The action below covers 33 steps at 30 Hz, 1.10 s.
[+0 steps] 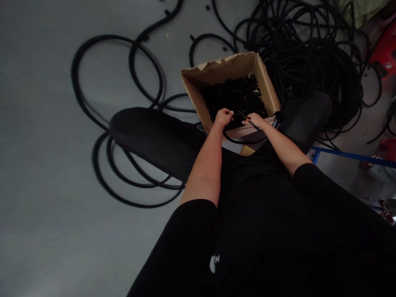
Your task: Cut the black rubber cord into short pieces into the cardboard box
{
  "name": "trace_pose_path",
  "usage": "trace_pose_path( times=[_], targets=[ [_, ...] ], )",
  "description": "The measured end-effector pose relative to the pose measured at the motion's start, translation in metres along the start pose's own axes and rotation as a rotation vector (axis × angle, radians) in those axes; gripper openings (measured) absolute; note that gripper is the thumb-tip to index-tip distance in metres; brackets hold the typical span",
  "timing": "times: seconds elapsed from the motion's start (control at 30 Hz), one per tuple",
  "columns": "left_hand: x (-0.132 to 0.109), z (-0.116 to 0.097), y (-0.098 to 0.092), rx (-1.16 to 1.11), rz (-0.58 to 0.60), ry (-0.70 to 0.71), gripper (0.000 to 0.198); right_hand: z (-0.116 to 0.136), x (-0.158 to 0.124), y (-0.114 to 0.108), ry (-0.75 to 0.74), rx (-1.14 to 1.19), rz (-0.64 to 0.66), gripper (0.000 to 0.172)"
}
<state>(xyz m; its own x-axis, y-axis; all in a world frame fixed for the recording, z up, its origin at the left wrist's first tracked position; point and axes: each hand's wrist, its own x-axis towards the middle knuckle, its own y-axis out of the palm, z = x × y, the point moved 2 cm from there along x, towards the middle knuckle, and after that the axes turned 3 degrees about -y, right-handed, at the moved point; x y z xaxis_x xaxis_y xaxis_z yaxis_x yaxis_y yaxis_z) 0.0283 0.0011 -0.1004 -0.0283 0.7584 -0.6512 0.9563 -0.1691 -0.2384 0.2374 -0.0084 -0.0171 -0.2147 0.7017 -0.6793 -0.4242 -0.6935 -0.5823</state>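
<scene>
My left hand (224, 117) is closed in a pinch over the near part of an open cardboard box (268, 82). A thin black hose (244, 142) curves along the box's near side and runs up behind this hand, which appears to grip it; the end in the fingers is hard to see. My right hand (256, 120), just to the right, is wrapped round a slim black tool with an orange part, which looks like scissors (254, 125). Its thin tip points toward my left hand, apart from it. Many short black pieces (232, 95) lie inside the box.
A big tangled heap of black hose (309, 62) lies right of the box. Loose hose loops (74, 74) spread over the grey floor (40, 165) at left. My knees flank the box. A blue metal bar (355, 156) and red plastic objects (385, 53) stand at right.
</scene>
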Motion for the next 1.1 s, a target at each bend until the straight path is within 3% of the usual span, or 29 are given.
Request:
trace_pose_path(
  times=[0.1,0.23,0.3,0.47,0.6,0.73,0.97,1.1],
  targets=[
    [-0.001,-0.001,-0.002,0.092,-0.057,-0.044,0.036,-0.001,-0.003,0.004,0.018,0.056,0.037,0.025],
    [-0.01,-0.006,0.002,0.119,0.132,-0.058,0.037,-0.008,0.0,0.008,0.044,0.101,0.052,0.015],
    [-0.013,-0.008,0.003,0.132,0.172,-0.048,0.036,-0.011,0.005,0.01,0.04,0.061,0.048,0.014],
    [-0.009,-0.007,0.003,0.19,0.014,0.046,0.024,-0.013,0.015,0.011,-0.004,-0.072,0.006,0.017],
    [-0.004,-0.004,0.001,0.289,-0.102,0.043,0.009,-0.01,0.016,0.013,-0.004,-0.093,0.003,0.023],
    [-0.002,-0.002,0.0,0.325,-0.077,0.045,0.011,-0.011,0.016,0.014,-0.011,-0.136,0.001,0.026],
    [-0.005,-0.004,0.01,0.316,0.096,0.171,0.008,-0.022,0.018,0.015,0.042,-0.131,0.02,0.034],
    [-0.008,-0.006,0.006,0.232,-0.019,0.162,0.016,-0.018,0.017,0.012,0.043,-0.085,-0.028,0.02]
  ],
)
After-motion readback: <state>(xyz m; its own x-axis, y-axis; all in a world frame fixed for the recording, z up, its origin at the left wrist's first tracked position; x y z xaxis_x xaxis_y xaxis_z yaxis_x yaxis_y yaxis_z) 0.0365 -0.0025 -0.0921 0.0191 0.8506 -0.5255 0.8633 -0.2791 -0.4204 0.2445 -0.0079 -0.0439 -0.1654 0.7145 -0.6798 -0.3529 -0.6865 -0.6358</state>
